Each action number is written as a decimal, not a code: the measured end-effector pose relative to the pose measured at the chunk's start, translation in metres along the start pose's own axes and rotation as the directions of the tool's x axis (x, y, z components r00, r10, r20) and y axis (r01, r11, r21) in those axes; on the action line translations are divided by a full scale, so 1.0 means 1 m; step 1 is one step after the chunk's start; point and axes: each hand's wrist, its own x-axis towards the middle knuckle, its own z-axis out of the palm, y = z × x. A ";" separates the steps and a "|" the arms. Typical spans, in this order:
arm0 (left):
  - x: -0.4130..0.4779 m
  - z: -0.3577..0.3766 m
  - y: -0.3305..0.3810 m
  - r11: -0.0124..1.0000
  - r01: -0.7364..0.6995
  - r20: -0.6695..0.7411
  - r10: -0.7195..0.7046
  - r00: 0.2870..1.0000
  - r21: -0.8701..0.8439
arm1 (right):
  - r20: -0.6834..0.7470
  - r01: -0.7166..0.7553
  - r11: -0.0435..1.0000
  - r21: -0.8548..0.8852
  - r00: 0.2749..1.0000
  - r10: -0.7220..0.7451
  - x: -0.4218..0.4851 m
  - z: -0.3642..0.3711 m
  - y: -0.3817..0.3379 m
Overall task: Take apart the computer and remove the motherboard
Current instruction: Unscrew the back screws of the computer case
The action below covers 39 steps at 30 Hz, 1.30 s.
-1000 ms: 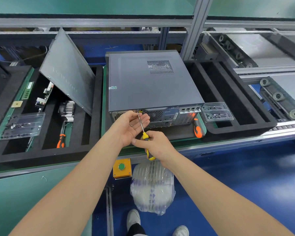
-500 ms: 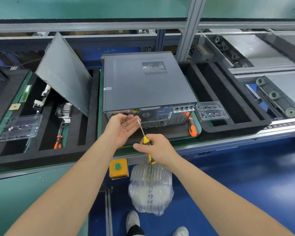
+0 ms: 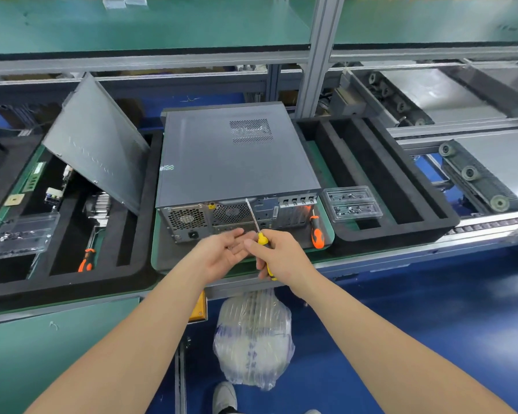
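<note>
Step in hand: cover-screw stage, as I read it. The computer (image 3: 237,168) lies flat at centre frame with its top cover on, rear panel (image 3: 222,215) facing the person.
Motherboard: not in view; presumably inside the closed case.
Left hand (image 3: 222,253): palm up, fingers relaxed and spread, just below the rear panel. There is a dark speck in the palm, possibly a screw; too small to be sure.
Right hand (image 3: 281,255): fingers wrapped round the handle of the yellow screwdriver (image 3: 262,239), with the shaft pointing up in front of the rear panel. I cannot tell whether the tip touches it.
Next move calls for: dropping whatever the palm holds into a parts tray, then seating the tip squarely in the next rear screw before turning. The cover must slide off before the board can be reached.
Clear tray, right of centre (image 3: 353,203): two compartments, each holding small screws and dark bits. It sits on the near left corner of the black foam tray (image 3: 401,228).
Orange screwdriver (image 3: 317,234): lies just beside the computer's right rear corner.
Left foam tray (image 3: 72,282): holds a grey side panel (image 3: 99,144) leaning tilted, a finned heatsink (image 3: 100,204), a green memory stick (image 3: 36,177), a second orange-handled driver (image 3: 86,261), and a clear screw tray (image 3: 21,231) at the far left.
</note>
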 end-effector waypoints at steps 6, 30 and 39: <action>0.014 0.052 -0.009 0.958 0.114 0.174 -0.163 0.971 0.262 | -0.243 0.023 0.994 0.108 0.970 0.003 0.010 -0.040 0.012; 0.206 0.280 -0.088 0.843 -0.062 -0.152 0.168 0.974 0.534 | -0.355 -0.261 0.956 0.130 0.888 0.291 0.162 -0.325 0.111; 0.249 0.298 -0.068 0.521 -0.086 -0.158 0.406 0.900 0.849 | -0.155 -0.296 0.953 0.072 0.940 0.304 0.205 -0.355 0.125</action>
